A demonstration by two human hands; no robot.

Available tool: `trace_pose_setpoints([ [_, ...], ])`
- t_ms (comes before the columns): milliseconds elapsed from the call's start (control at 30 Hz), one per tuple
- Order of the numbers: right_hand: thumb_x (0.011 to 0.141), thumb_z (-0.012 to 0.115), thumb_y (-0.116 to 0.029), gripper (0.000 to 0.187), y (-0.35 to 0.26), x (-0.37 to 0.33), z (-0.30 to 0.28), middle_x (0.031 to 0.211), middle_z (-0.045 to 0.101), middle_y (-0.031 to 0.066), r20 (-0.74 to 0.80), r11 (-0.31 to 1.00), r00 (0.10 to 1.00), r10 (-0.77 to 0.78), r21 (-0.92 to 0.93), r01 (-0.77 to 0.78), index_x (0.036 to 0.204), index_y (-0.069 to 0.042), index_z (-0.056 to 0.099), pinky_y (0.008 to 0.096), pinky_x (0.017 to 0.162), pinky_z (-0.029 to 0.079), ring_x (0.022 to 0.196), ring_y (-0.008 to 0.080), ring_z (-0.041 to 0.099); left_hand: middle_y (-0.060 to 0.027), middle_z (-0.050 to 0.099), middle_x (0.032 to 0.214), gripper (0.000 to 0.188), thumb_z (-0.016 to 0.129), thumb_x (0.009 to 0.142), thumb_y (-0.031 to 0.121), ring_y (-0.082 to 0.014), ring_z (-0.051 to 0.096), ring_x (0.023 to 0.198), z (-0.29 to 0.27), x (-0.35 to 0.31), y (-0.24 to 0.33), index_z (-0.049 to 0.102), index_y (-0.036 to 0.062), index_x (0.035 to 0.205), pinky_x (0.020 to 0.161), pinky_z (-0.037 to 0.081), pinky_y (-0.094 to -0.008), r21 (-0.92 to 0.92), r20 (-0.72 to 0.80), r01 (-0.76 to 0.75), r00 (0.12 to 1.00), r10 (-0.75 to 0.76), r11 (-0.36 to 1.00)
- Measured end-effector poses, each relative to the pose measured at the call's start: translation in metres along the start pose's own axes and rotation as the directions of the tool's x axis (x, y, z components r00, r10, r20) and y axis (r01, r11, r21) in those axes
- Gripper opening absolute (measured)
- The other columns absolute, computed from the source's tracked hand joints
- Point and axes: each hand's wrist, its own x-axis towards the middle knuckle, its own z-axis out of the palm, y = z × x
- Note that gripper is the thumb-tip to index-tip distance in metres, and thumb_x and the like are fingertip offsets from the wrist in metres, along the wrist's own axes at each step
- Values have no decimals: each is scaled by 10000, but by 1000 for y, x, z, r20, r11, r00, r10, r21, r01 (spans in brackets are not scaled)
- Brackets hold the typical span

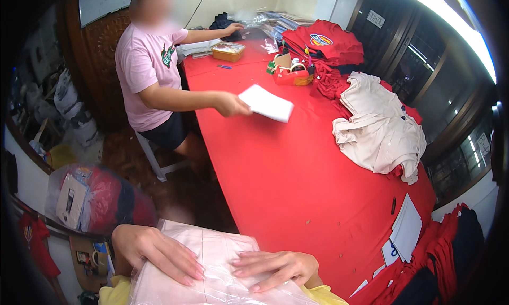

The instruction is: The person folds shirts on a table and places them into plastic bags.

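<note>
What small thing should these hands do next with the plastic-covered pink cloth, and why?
Perhaps smooth the clear plastic outward: the left hand and right hand both rest on it, and wrinkles show over the pink cloth.

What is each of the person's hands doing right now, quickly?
Left hand: open, resting on the plastic-wrapped pale pink cloth.
Right hand: also open, resting on the same cloth.
</note>
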Motion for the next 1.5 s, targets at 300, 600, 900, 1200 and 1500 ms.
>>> trace_pose_setpoints([
  [300, 946, 536, -225, 443, 24, 6, 13, 1372, 452, 306, -335, 962, 940, 61, 270, 34, 1282, 64, 537, 543, 1077, 296, 1333, 445, 374, -278, 531, 1303, 478, 682, 879, 165, -383, 514, 1238, 22, -35, -5, 544, -131, 1227, 1040, 402, -434, 97, -253, 164, 958, -135, 982],
  [600, 928, 584, -227, 546, 100, 18, 15, 1409, 449, 156, -650, 765, 438, 621, 381, -519, 1376, 36, 418, 390, 1110, 285, 1329, 264, 400, -57, 681, 1022, 286, 625, 914, 116, -121, 594, 926, 51, -126, 8, 615, -56, 1143, 852, 467, -274, -330, -841, 527, 213, -497, 783],
  [900, 862, 659, -297, 573, 217, 1, 20, 1491, 323, 163, -941, -325, 141, 308, -243, -914, 1374, -143, 452, 649, 1097, 129, 1413, 393, 207, -126, 664, 1090, 337, 586, 927, 164, -183, 626, 956, 65, -310, -71, 593, -62, 1178, 880, 476, -335, -419, -834, 124, -446, -326, 900],
  [1200, 861, 652, -259, 628, 242, -11, 32, 1508, 317, 90, -972, -623, 147, 184, -231, -748, 1420, -169, 380, 618, 1102, 188, 1412, 338, 248, -154, 590, 1206, 397, 570, 944, 180, -263, 592, 1087, 6, -471, -14, 498, -55, 1254, 941, 476, -390, 345, -495, -108, -865, 83, 932],
  [1500, 844, 636, -188, 612, 257, 4, 34, 1483, 369, 81, -985, -692, 135, 107, -172, -701, 1404, -159, 392, 576, 1098, 239, 1389, 305, 305, -164, 498, 1353, 492, 409, 1002, 323, -300, 508, 1224, 8, -651, -7, 415, -18, 1356, 1045, 417, -418, 696, 45, 122, -991, 127, 708],
])
